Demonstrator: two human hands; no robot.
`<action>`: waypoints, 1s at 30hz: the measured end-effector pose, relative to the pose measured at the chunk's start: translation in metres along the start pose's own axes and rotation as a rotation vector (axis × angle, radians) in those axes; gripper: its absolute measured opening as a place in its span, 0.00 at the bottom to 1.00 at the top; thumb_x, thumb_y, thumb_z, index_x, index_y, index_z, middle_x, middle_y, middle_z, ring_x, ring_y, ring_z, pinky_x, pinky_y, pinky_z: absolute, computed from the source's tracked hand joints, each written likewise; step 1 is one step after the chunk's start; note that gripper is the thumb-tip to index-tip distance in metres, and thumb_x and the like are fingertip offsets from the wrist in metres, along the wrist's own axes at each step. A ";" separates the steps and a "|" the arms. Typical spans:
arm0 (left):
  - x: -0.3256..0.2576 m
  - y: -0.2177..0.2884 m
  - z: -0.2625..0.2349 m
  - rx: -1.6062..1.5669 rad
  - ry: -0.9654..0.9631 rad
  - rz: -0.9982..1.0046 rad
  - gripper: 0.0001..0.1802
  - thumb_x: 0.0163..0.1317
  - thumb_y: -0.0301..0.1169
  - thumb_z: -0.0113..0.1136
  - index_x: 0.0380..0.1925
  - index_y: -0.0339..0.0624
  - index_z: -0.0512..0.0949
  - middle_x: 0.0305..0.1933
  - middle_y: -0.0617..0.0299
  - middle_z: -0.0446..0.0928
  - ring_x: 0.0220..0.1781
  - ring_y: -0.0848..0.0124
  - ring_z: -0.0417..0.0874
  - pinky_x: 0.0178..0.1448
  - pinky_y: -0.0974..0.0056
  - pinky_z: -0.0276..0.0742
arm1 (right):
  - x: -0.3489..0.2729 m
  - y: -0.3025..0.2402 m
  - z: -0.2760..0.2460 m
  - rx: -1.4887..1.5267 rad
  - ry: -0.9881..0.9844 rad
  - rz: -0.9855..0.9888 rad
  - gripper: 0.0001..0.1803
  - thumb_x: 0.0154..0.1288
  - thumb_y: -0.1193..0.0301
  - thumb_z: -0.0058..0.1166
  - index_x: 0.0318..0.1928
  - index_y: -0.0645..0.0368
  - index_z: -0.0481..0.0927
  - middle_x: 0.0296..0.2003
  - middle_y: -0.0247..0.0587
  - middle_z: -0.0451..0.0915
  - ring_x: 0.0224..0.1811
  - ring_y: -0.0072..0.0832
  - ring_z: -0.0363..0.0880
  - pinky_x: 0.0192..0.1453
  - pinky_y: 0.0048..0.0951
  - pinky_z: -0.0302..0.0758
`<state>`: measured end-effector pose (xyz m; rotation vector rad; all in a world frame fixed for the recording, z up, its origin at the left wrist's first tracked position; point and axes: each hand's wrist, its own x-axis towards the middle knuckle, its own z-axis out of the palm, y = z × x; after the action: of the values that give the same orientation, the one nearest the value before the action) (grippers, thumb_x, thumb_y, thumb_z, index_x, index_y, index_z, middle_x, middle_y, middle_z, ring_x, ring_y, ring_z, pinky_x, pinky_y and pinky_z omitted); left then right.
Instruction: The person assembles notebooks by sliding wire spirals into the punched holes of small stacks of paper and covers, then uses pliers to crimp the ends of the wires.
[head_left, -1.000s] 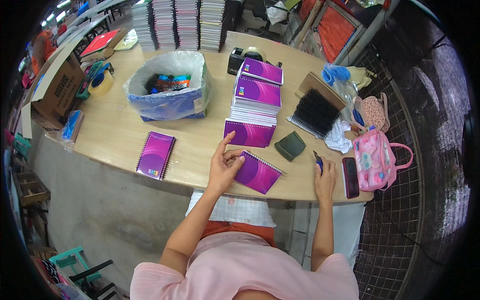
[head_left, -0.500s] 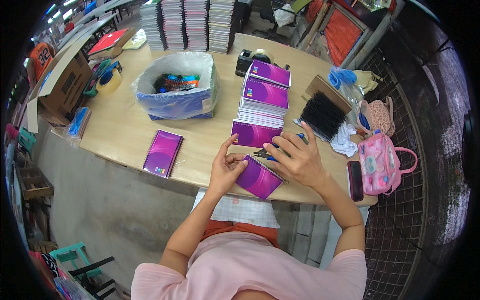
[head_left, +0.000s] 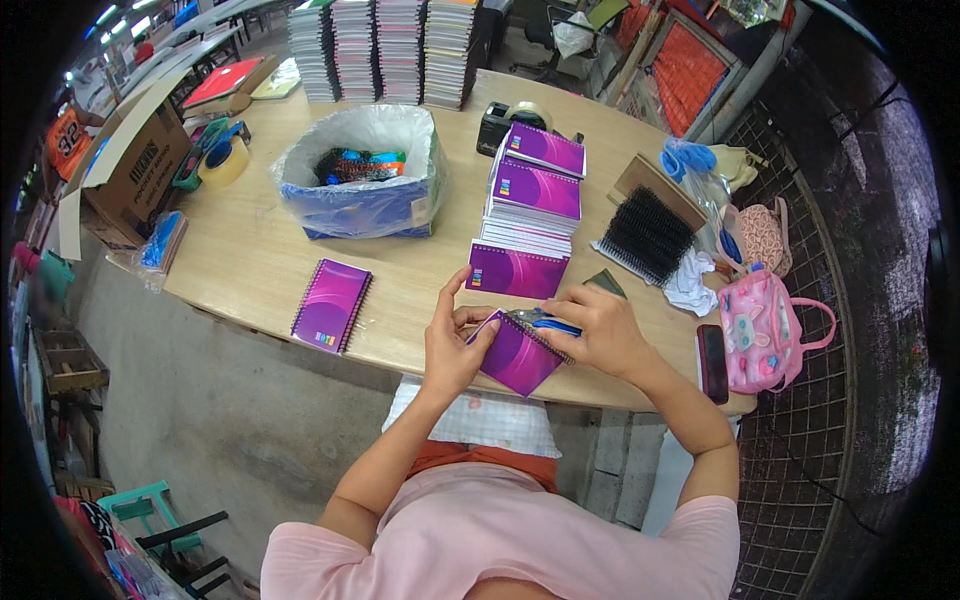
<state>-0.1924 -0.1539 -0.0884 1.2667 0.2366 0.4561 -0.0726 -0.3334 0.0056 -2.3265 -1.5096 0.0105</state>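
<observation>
My left hand grips the upper left corner of a purple notebook with a dark wire spiral, held tilted at the table's front edge. In my right hand are blue-handled pliers, fingers wrapped round the handles. Their metal jaws reach the upper end of the spiral, close to my left fingertips; whether they grip the wire I cannot tell. Just beyond lies a leaning row of purple notebooks. Another purple spiral notebook rests by itself on the left.
A plastic-lined blue box stands behind my left hand. Black wire spirals lie at the right, near a pink bag and a dark phone. Tall notebook stacks, a tape dispenser and a cardboard box stand farther off.
My right hand has closed round the pliers' handles and brought the jaws down to the notebook's spiral end. My left hand keeps its hold on the notebook.
</observation>
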 end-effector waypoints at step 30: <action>-0.020 0.057 -0.029 0.336 -0.198 0.250 0.15 0.63 0.20 0.63 0.51 0.36 0.80 0.48 0.58 0.84 0.50 0.72 0.84 0.56 0.65 0.80 | -0.031 -0.067 0.063 0.763 0.275 0.327 0.21 0.57 0.72 0.71 0.48 0.64 0.77 0.35 0.39 0.81 0.36 0.24 0.80 0.43 0.29 0.78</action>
<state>-0.2334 -0.1247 -0.0440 1.6707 -0.0161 0.5139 -0.1581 -0.3182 -0.0382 -1.8164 -0.7803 0.2858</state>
